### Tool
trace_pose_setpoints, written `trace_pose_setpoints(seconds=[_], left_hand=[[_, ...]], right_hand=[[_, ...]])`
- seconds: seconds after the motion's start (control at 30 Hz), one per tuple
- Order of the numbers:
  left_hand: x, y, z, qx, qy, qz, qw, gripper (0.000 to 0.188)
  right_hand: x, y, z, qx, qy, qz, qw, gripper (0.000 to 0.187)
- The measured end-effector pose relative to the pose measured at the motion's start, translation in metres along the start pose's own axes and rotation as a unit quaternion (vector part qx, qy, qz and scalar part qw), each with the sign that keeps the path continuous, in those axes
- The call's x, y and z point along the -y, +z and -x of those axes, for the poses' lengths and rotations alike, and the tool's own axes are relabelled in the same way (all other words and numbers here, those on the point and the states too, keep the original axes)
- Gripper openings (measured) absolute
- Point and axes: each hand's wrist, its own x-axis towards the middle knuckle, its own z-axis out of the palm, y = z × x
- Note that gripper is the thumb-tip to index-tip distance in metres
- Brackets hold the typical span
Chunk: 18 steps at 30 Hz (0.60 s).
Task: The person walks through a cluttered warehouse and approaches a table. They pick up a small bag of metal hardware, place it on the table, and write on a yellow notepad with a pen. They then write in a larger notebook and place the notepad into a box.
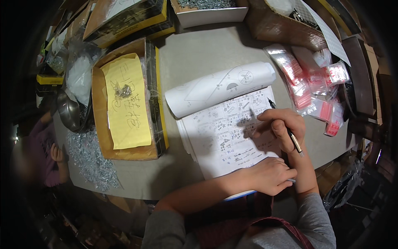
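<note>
My right hand is closed around a black pen with pale metal parts, held slantwise over the pad. Below it, my left hand crosses the lower right corner of the pad and rests against my right wrist. Its fingers are curled, and a small thin grey end pokes out, too little to name. Under both hands lies a pad of printed sheets with small part drawings and handwriting. Its upper sheet is rolled back away from me and shows line drawings.
On the left, a cardboard box bears a yellow handwritten sheet with small metal pieces on it. Nearby are a screw heap and a metal scoop. Small zip bags lie right; a screw box stands behind. Another person's hand shows far left.
</note>
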Motion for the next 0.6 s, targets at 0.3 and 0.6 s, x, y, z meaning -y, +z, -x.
trace_pose_setpoints(seconds=[0.3,0.6], left_hand=[[0.005,0.006,0.000,-0.009,0.006,0.024,1.000,0.018],[-0.004,-0.002,0.000,0.050,-0.048,0.010,0.998,0.017]], right_hand=[[-0.011,-0.006,0.002,0.016,-0.115,0.059,0.991,0.033],[-0.007,0.004,0.000,0.163,-0.117,0.118,0.973,0.015]])
